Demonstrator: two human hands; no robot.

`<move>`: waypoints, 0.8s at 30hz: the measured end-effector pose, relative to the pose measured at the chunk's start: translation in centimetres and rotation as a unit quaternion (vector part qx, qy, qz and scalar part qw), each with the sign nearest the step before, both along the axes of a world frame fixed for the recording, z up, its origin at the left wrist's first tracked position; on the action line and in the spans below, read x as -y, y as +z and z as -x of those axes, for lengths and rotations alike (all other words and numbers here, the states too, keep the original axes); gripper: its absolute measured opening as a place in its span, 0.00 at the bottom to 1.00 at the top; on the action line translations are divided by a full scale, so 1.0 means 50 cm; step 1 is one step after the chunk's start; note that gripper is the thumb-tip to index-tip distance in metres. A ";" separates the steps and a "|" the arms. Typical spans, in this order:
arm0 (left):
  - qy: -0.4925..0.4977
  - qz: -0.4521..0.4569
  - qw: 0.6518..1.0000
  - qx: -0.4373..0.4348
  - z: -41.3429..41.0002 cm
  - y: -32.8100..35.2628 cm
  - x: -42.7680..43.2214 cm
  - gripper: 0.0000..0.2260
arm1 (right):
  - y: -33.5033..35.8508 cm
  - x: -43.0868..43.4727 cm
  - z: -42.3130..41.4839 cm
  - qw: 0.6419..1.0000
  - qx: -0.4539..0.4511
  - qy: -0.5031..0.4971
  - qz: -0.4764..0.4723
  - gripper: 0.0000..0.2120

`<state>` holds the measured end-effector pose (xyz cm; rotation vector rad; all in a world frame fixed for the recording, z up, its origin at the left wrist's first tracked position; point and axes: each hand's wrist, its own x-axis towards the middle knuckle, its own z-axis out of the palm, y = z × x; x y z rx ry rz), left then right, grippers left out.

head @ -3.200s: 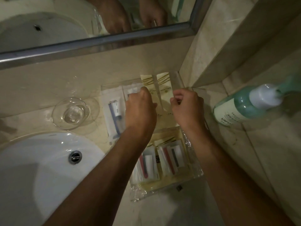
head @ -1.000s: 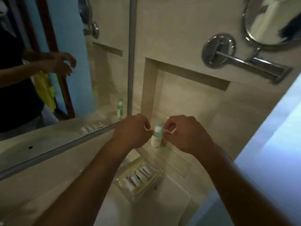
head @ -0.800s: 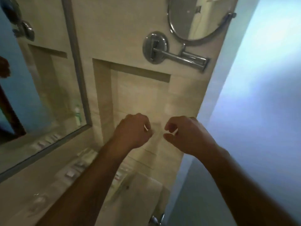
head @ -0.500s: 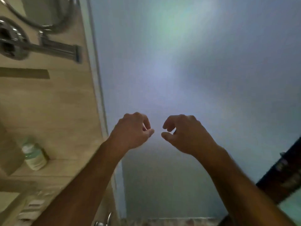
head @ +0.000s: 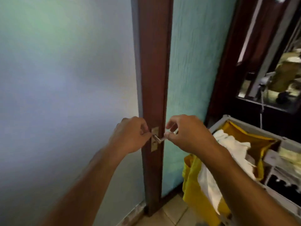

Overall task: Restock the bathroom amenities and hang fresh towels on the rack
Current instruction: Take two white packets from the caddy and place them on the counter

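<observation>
Small white strip (head: 158, 139): I am holding it taut between my two hands at about mid-height of the view, just in front of the door frame; what it is made of is too blurred to tell.

Pale wall (head: 65, 79): it is filling the left half of the view, plain and softly lit.

Left hand (head: 130, 136): I am curling its fingers inward and pinching the strip's left end between thumb and fingertip, a narrow grip.

Door frame (head: 153, 62): the dark red-brown upright is running from top to floor behind the strip. A brass plate (head: 154, 146) is sitting on it, partly covered by the strip.

Right hand (head: 187, 134): I am pinching the strip's right end with the thumb against a curled finger, also a narrow grip, while the forefinger is arching above it.

Teal wall (head: 187, 62): it is standing just right of the frame, with a rough texture.

Cart (head: 244, 124): its grey rim is showing at the lower right, under my right forearm. A yellow bag (head: 190, 185) is hanging in it, and white cloth (head: 231, 144) is lying bunched inside the bag and spilling over its near edge.
</observation>
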<state>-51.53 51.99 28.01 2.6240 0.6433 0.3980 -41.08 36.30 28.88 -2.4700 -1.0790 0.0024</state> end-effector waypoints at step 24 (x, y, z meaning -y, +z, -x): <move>-0.508 0.026 0.860 -0.025 -0.675 -0.070 0.566 0.04 | -0.048 0.598 -0.267 0.851 -0.023 -0.520 0.073 0.10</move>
